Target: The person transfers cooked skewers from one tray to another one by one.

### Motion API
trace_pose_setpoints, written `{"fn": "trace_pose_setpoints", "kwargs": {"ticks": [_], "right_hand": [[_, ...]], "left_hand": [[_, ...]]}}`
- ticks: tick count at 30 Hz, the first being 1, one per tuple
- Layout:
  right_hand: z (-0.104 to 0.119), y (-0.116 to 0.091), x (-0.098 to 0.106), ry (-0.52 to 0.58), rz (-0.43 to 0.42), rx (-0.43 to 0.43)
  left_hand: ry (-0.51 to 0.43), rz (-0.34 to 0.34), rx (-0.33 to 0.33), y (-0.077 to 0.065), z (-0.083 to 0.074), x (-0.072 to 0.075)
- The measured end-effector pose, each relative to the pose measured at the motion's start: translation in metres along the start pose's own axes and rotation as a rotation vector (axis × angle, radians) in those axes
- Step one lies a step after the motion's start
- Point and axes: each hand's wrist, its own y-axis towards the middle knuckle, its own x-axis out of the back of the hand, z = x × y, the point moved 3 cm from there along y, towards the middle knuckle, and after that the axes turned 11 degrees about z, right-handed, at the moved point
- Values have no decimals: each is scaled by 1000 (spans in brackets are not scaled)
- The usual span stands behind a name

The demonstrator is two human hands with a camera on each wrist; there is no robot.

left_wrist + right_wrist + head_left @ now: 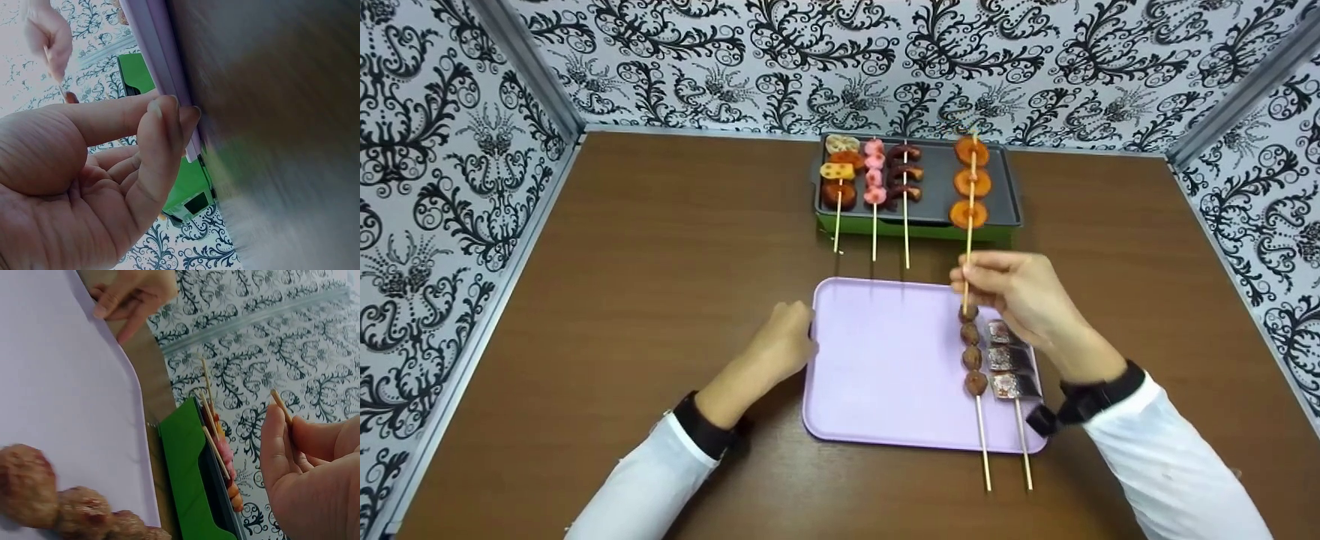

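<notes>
My right hand (1024, 296) pinches the bare stick of a skewer with orange round slices (972, 183), thumb against fingers. The slices appear over the right part of a dark-topped green grill (937, 176); whether they touch it I cannot tell. In the right wrist view, the stick's end (281, 406) pokes out between thumb and fingers. At the left side of a lilac tray (885, 352), my left hand (780, 341) pinches the rim (163, 67). On the tray's right side lie a skewer of brown meatballs (972, 358) and a skewer of dark, silvery pieces (1009, 360).
On the grill's left half lie a mixed skewer (838, 172), a pink skewer (874, 172) and a dark red-brown skewer (905, 174), sticks overhanging the front. The brown table (660, 262) meets patterned walls (825, 60) behind and at both sides.
</notes>
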Motion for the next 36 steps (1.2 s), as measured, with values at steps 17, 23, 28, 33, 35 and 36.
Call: {"fn": "trace_pose_setpoints", "kwargs": {"ticks": [17,23,28,33,35,36], "right_hand": [[-65,-84,-18,-74,127,-154],[-79,-99,-25,-196,139,-169],[-89,-108,-31,-227,187,-191],[-100,-110,-37,-225,253,-200],[-103,-111,-38,-220,258,-210],[-105,-111,-38,-216,258,-216]], "left_hand": [[-5,6,3,0,0,-1],[-18,6,3,0,1,-1],[-14,11,9,0,1,-1],[-5,13,25,0,2,0],[-2,15,26,1,2,-1],[-2,15,27,1,2,-1]]}}
